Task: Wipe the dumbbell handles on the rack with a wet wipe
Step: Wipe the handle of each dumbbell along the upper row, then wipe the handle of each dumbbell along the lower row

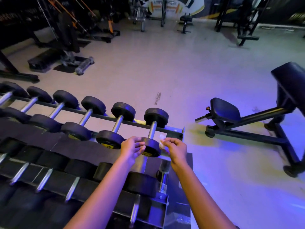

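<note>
White wet wipe (162,143) in fingertips, lining up on the handle (152,131) of the end dumbbell (156,117).

Pinching the crumpled wipe in the curled fingers of the right hand (175,150), just right of the dumbbell's near head (151,148) on the top tier of the rack (175,131). Hovering short of the steel handle, which lies just ahead and slightly left of that hand, its long axis running straight away from the knuckles toward the far head. Reaching in with the left hand (132,148) from the opposite side, fingers loosely bent at the near head's left edge, grasping nothing; resting on it or stopping just short, cannot tell. Judging the right hand the nearer to bare steel: probably needing to go forward past the near head, then closing the wipe across the handle's axis.
</note>
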